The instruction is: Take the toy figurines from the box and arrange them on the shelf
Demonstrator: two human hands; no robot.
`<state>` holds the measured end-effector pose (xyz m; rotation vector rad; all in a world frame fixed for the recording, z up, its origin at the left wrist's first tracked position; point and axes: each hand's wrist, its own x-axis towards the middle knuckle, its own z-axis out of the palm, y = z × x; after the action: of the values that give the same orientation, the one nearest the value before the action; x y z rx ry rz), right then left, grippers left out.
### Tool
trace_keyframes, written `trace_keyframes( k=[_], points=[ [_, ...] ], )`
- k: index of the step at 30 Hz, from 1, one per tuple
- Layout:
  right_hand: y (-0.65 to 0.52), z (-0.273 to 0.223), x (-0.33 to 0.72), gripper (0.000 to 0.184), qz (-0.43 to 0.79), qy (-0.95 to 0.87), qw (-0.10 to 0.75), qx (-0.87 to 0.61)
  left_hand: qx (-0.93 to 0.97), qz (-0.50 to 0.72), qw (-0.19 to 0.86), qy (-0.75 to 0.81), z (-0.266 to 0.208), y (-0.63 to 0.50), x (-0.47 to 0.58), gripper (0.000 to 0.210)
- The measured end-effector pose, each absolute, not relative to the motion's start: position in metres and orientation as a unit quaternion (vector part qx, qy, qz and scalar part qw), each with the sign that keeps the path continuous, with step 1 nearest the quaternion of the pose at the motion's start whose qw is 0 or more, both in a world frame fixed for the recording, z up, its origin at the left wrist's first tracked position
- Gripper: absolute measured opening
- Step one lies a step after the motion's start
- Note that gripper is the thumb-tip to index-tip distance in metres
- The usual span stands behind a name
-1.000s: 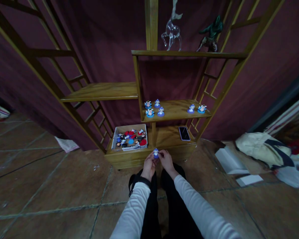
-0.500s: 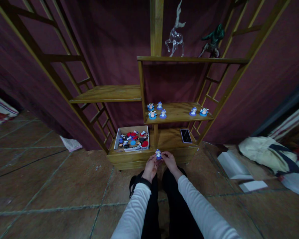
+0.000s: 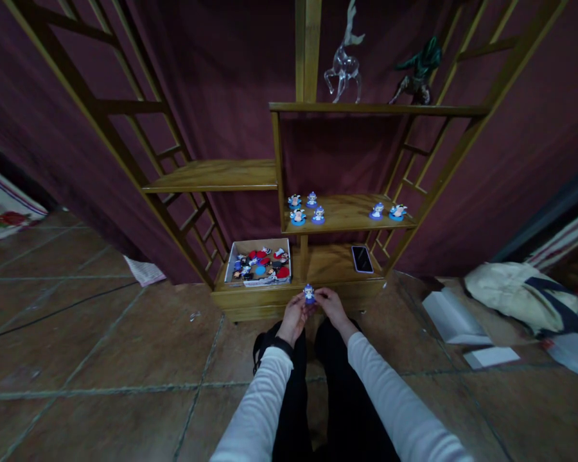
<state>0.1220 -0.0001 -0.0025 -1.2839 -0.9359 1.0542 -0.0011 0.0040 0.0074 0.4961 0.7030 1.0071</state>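
Observation:
A small purple-and-white figurine (image 3: pixel 309 294) stands upright between my hands, in front of the shelf unit's base. My left hand (image 3: pixel 295 317) is closed on it from the left and below. From the right, the fingertips of my right hand (image 3: pixel 332 304) pinch its side. On the middle shelf (image 3: pixel 347 218) stand several similar figurines, among them a purple one (image 3: pixel 318 215) and a blue-based one (image 3: pixel 297 217) at the left. Another purple figurine (image 3: pixel 376 211) and a blue-based figurine (image 3: pixel 397 212) are at the right end.
An open box (image 3: pixel 259 282) of jumbled figurines sits on the bottom shelf, with a phone (image 3: pixel 362 259) to its right. Above are a clear deer statuette (image 3: pixel 344 67) and a dark green statue (image 3: pixel 419 70). White boxes (image 3: pixel 455 317) and a cream bag (image 3: pixel 515 292) lie on the floor.
The view has shifted slightly, so the shelf appears a little higher and further right. Both hands keep the figurine in nearly the same place.

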Motion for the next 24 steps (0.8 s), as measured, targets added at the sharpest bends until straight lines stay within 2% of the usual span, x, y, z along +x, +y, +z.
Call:
trace_keyframes(
  k=[10,17,24],
  points=[
    [0.002,-0.003,0.117,0.025,0.480,-0.344,0.609,-0.530,0.217,0.449,0.790,0.356,0.010,0.009,0.001,0.013],
    [-0.006,0.008,0.118,0.023,0.474,-0.382,0.610,-0.507,0.208,0.504,0.782,0.303,0.005,0.004,-0.001,0.030],
    [-0.013,0.012,0.121,0.025,0.476,-0.390,0.629,-0.475,0.241,0.509,0.778,0.278,0.014,0.001,-0.008,0.036]
  ],
)
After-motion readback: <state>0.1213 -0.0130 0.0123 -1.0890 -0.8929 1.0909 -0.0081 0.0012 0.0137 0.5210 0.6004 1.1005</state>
